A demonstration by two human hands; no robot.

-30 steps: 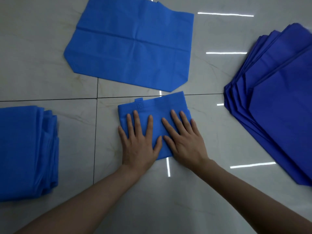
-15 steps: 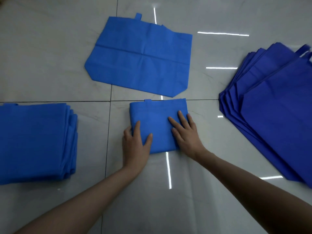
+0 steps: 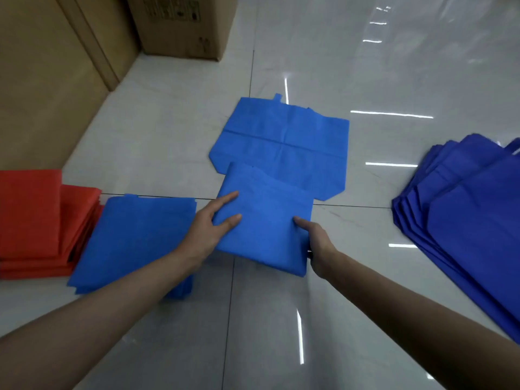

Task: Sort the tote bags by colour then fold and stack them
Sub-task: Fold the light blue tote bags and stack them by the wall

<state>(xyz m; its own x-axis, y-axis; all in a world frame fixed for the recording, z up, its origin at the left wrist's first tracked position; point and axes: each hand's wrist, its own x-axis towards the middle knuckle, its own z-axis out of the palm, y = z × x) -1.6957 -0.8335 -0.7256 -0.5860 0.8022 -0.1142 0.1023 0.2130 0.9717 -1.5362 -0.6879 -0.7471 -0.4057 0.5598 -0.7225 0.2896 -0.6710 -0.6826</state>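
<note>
Both hands on it now: the folded blue bag [image 3: 264, 220], a neat soft-cloth rectangle, is held over the pale floor tiles [image 3: 365, 80]. The left hand [image 3: 208, 229] clamps its left edge, two digits flat on top, the rest tucked out of sight underneath. The right hand [image 3: 318, 243] pinches the right edge, thumb on top, fingers hidden below. Just behind the folded blue bag, its far edge overlapping it, lies a flat blue bag [image 3: 281, 136], creased in a cross, with cut-off lower corners and a small strap tab at the top. Left of the folded blue bag, just past the left wrist, sits a stack of folded blue bags [image 3: 135, 240], partly crossed by the left forearm. Further left, touching that stack, is a red stack [image 3: 36, 220]. Well to the right, a fanned pile of darker blue bags [image 3: 464, 220] lies unfolded. Far behind and left, cardboard boxes [image 3: 180, 23] stand on the glossy, marbled tiles.
</note>
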